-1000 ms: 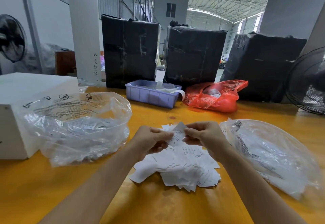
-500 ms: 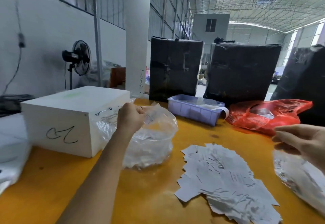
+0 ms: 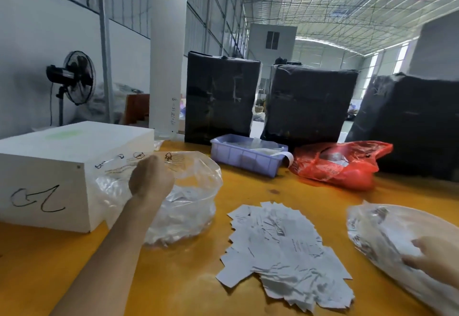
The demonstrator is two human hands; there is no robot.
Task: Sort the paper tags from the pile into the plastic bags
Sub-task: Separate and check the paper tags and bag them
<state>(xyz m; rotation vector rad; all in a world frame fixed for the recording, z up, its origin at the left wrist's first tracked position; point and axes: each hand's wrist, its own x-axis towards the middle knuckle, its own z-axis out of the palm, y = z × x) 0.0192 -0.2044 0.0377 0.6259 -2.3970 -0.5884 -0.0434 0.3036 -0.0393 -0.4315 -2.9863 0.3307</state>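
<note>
A loose pile of white paper tags lies on the yellow table in front of me. To its left stands a clear plastic bag with its mouth open and tags inside. My left hand hovers at that mouth, seen from the back, with its fingers curled away from the camera; what they hold is hidden. A second clear bag with tags lies at the right. My right hand rests on it at the frame's edge with fingers stretched out.
A white foam box stands against the left bag. Behind the pile are a lavender plastic tray and a red plastic bag. Black wrapped bundles line the table's far edge. A fan stands at the far left.
Both hands left the pile, where they pinched a tag together. My left hand moved to the left bag's mouth, my right hand went down onto the right bag. The view swung left.
</note>
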